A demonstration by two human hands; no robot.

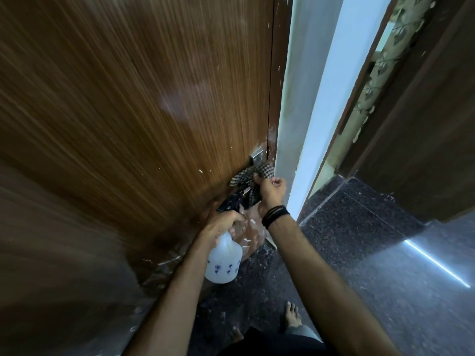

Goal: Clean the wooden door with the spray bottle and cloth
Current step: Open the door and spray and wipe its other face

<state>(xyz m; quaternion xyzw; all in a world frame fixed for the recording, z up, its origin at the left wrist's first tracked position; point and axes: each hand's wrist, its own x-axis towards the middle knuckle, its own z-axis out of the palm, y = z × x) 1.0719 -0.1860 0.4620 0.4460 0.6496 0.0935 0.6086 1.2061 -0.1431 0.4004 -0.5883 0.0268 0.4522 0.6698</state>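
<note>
Wooden door (pixel 115 104) filled the left and middle of the view, so basically everything to be cleaned was straight ahead of both hands and up from them. Low down, the left hand (pixel 221 224) was wrapped around the neck of a white spray bottle (pixel 223 260), with its dark trigger head (pixel 231 201) aimed at the bottom corner of the door. Whether a finger was pulled on the trigger couldn't really be made out. Just right of that, a checked cloth (pixel 246 177) was bunched and pinched in the right hand (pixel 271 187), fingers curled, and pressed against the door right below the metal hinge plate (pixel 257 156), next to the white door frame (pixel 303 111). The right hand was the closer one to the surface, so a wiping stroke looked like the likely job there. Pale streaks were noted lower down near the dark speckled floor (pixel 359 240).
</note>
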